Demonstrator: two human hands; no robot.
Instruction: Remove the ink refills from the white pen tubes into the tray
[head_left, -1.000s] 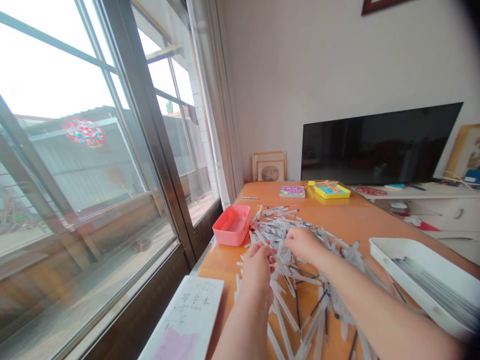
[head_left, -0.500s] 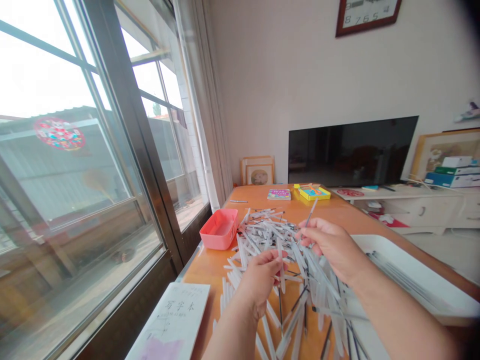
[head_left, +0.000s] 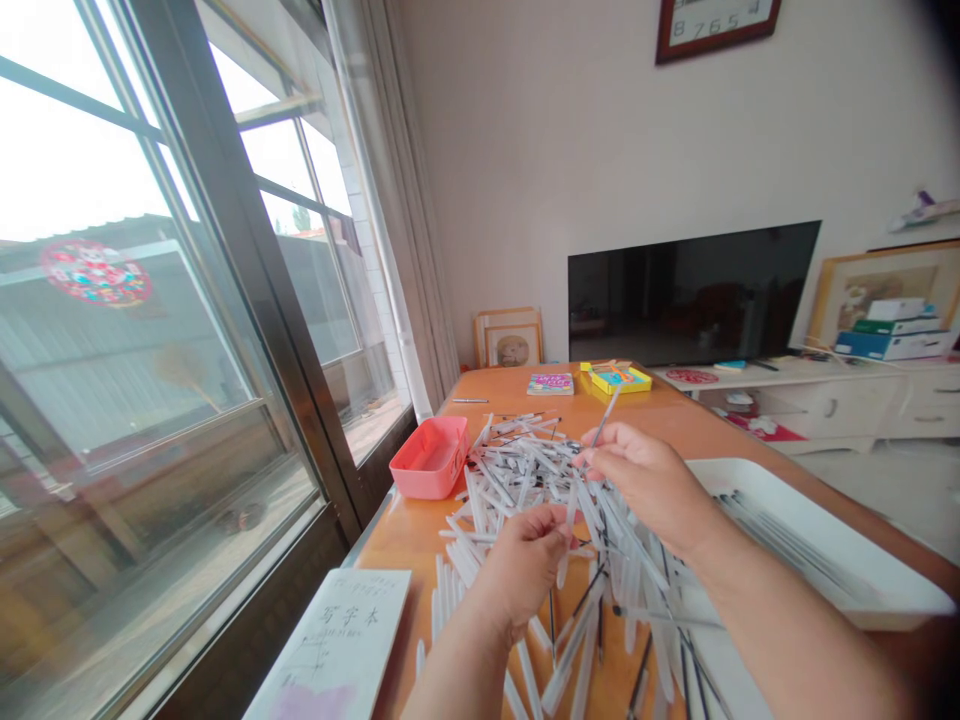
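Head view: the left hand [head_left: 525,558] pinches a translucent tube [head_left: 562,568]; the right hand [head_left: 642,482] grips a tilted pen refill [head_left: 606,418]. Both are held over the tube pile [head_left: 523,462], between pink basket [head_left: 421,484], left, and white tray [head_left: 889,592], right.

Bright windows [head_left: 135,330] fill the left, with a curtain [head_left: 397,200], pale wall [head_left: 540,130] and dark television [head_left: 690,295] beyond.
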